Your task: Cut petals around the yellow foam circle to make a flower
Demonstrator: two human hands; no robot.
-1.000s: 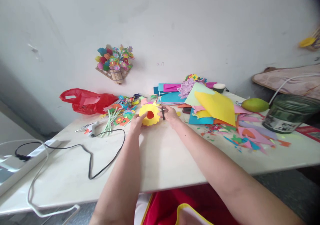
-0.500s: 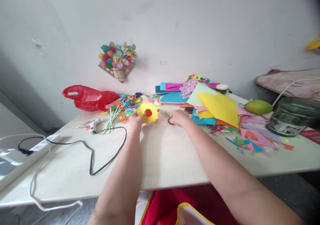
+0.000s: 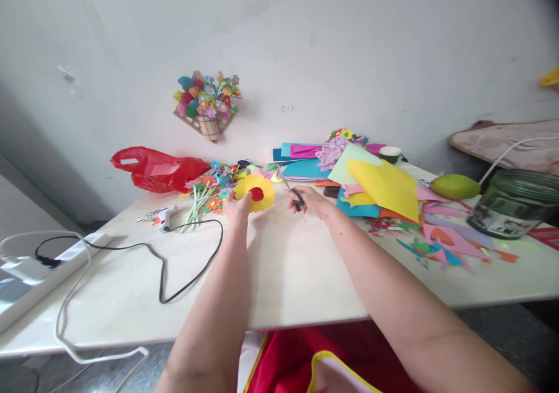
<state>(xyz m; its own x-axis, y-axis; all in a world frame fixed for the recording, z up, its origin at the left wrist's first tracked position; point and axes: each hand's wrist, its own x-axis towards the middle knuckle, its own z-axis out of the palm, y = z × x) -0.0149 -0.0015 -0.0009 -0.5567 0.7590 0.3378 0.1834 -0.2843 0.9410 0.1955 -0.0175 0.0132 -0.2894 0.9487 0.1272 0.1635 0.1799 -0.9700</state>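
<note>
Between the thumb and fingers of my left hand [image 3: 238,208] is a yellow scalloped paper or foam flower [image 3: 264,202] with a red round centre. My right hand [image 3: 308,201] is closed around the dark handles of a pair of scissors [image 3: 289,188], whose blades point up and away to the left. A small gap separates the scissors from the flower. Just behind my left hand lie several small coloured flowers [image 3: 215,205] and a bunch of pale green sticks [image 3: 198,202].
A glue gun [image 3: 163,219] with a black cord lies at left near a power strip [image 3: 82,250]. A red plastic bag [image 3: 159,170] sits at the back. Coloured sheets [image 3: 384,186], scraps [image 3: 437,250], a mango-like green fruit [image 3: 455,187] and a glass jar [image 3: 506,206] fill the right side.
My right hand has turned and lifted slightly, so the scissors' blades now show clearly. The flower in my left hand has tilted a little and shifted slightly left.
</note>
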